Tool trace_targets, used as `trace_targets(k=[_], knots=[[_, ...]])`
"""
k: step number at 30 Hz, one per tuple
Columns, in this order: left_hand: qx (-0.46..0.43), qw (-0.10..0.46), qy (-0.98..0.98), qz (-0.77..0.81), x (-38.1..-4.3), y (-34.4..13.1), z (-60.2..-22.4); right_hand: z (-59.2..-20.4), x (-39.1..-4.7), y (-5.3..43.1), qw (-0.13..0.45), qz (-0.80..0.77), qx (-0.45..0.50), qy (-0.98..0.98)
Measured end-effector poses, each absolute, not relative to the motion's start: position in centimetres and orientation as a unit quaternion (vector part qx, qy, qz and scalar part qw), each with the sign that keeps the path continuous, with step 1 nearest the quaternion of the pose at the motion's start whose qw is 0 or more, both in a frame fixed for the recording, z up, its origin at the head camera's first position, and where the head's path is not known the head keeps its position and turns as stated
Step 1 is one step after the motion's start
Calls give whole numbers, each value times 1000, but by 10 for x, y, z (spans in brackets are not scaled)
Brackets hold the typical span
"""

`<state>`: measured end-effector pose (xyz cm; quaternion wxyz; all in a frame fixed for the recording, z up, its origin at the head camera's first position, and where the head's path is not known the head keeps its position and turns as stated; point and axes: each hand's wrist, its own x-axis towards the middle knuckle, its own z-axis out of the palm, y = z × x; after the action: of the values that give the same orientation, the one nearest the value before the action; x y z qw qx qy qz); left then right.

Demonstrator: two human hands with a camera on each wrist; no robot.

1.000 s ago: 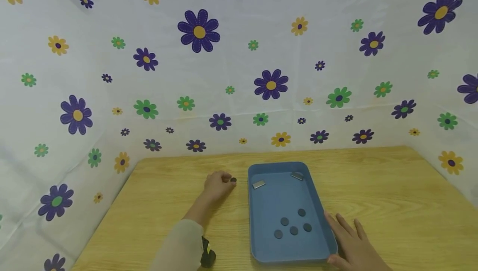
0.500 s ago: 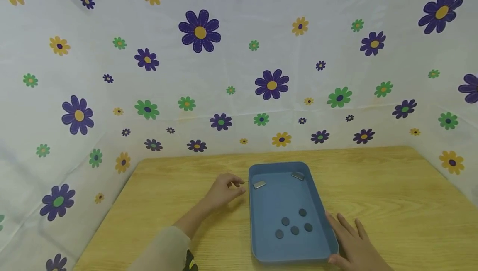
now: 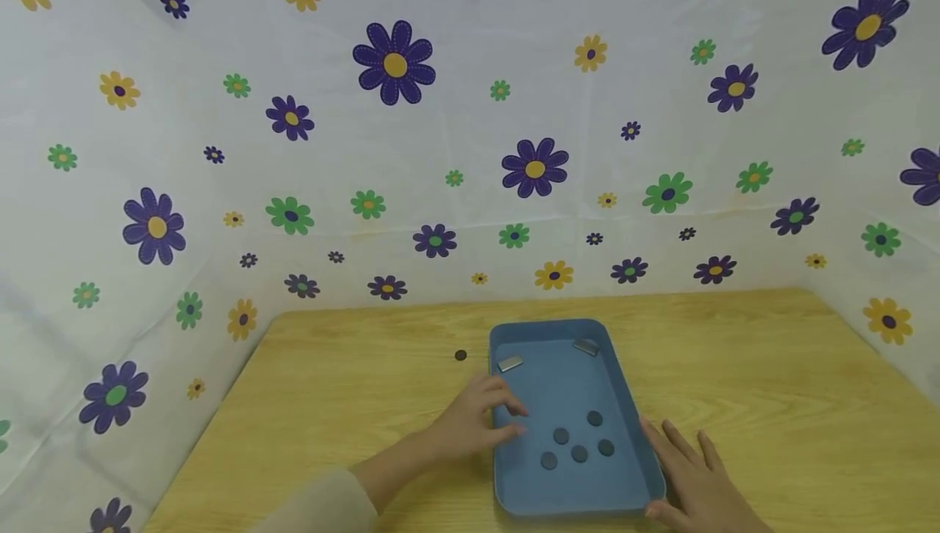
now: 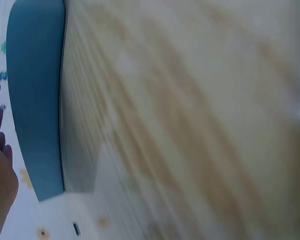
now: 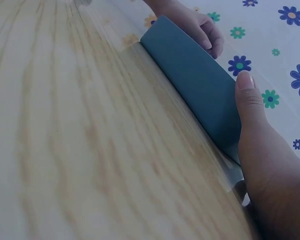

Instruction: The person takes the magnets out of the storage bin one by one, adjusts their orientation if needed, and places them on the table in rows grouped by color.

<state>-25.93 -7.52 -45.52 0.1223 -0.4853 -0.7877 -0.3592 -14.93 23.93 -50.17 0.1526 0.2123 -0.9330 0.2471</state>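
Note:
A blue tray (image 3: 545, 508) stands on the table. Inside it lie several dark round discs (image 3: 579, 454) near the front and two silvery rectangular pieces, one block (image 3: 510, 363) at the back left and another block (image 3: 585, 347) at the back right. My left hand (image 3: 473, 420) reaches over the left rim, thumb and fingers spread apart and nothing visible between them. On the table left of the tray is a single dark disc (image 3: 460, 355). My right hand (image 3: 698, 476) rests against the tray's right wall, fingers extended; its thumb (image 5: 251, 102) shows beside the wall in the right wrist view.
The wood-patterned table (image 3: 793, 402) extends on both sides of the tray. White cloth (image 3: 470, 125) printed with flowers hangs behind it and at both sides.
My left hand was at the dark disc on the table; that disc now lies there uncovered. The hand has moved right and nearer, over the tray's rim. My right hand stays put.

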Motion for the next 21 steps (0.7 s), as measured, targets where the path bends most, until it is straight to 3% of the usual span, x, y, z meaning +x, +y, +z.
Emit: trace_targets(k=[15,21], knots=[[-577,44,-768,-273,-252,-49,-448,-501,-148,240,152,248,211,-933],[-566,30,-802,-190,-254,-46,-447,-502,-149,239,145,253,210,-933]])
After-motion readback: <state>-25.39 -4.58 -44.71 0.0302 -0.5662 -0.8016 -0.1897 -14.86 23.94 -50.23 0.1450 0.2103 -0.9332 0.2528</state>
